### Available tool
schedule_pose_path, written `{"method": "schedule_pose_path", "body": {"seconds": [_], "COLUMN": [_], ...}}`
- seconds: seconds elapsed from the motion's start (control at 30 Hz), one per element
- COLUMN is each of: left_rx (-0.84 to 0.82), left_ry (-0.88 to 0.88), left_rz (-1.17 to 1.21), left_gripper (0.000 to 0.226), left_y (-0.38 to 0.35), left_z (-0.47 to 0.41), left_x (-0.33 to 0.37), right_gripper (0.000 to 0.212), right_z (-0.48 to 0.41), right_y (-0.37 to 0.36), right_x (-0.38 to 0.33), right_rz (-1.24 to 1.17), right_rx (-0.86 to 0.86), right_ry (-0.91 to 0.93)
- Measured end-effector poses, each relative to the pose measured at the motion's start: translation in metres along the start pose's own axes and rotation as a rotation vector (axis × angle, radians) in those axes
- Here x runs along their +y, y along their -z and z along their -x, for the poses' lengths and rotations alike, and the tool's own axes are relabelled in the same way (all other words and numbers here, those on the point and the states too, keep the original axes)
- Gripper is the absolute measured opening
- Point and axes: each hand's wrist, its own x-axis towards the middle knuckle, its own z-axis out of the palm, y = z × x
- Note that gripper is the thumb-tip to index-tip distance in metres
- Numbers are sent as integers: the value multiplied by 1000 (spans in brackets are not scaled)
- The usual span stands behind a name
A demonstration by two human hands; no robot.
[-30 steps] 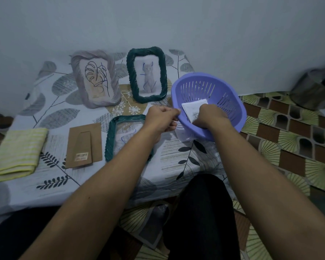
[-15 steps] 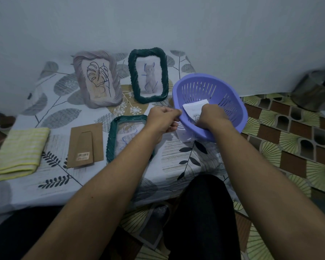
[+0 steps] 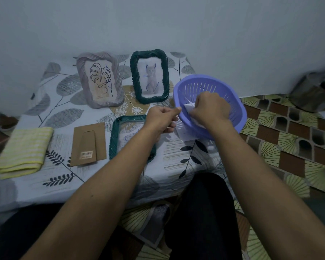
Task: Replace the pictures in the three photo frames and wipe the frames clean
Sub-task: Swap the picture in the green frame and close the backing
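Note:
A purple slotted basket (image 3: 238, 109) is tilted up at the table's right edge. My left hand (image 3: 162, 120) pinches its near rim. My right hand (image 3: 210, 107) is inside the basket, gripping a white picture (image 3: 189, 106). A grey frame (image 3: 99, 79) with a leaf drawing and a green frame (image 3: 149, 76) with a cat picture stand at the back. A second green frame (image 3: 114, 136) lies flat, partly hidden under my left forearm. Its brown backing board (image 3: 88, 144) lies to its left.
A folded yellow cloth (image 3: 23, 150) lies at the table's left side. More white paper (image 3: 184, 135) shows beneath the basket. A metal pot (image 3: 313, 91) stands on the patterned floor at the right. The wall runs close behind the frames.
My right hand has moved deeper into the basket and now covers most of the white picture. The left hand stays on the rim.

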Motion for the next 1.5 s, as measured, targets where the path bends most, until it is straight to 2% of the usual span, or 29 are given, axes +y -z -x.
{"method": "schedule_pose_path", "body": {"seconds": [0.1,0.3,0.43,0.5,0.6,0.67,0.8,0.9,0.97,1.1,1.3,1.43,1.5], "left_rx": [63,137,123,115,98,111,183,262,298,394,359,335,317], "left_ry": [-44,-89,23,53,61,61,60,11,-31,-134,-203,-268,-254], "left_rz": [31,101,244,312,357,352,283,218,141,-233,-598,-822,-948], "left_gripper": [23,8,21,30,34,27,40,40,37,29,23,17,33], "left_y": [11,56,84,97,112,120,137,144,146,150,143,142,140], "left_z": [4,11,23,27,38,43,47,50,53,48,41,39,36], "left_x": [-1,-16,-28,-35,-40,-43,-50,-52,-51,-61,-67,-67,-68], "right_gripper": [13,11,13,14,18,20,23,18,17,23,19,51,57], "right_z": [18,58,77,84,92,94,93,92,93,95,93,91,90], "right_y": [11,13,0,-8,-16,-20,-33,-44,-51,-59,-60,-63,-63], "right_x": [-21,-69,-97,-108,-121,-125,-122,-116,-112,-105,-101,-101,-101], "right_rz": [-42,-284,-500,-645,-872,-962,-1080,-1028,-913,-603,-359,-353,-368], "right_rx": [106,321,266,179,66,15,-70,-150,-222,-314,-362,-369,-373], "right_ry": [73,283,361,311,140,16,-165,-210,-191,-101,-26,13,17]}}
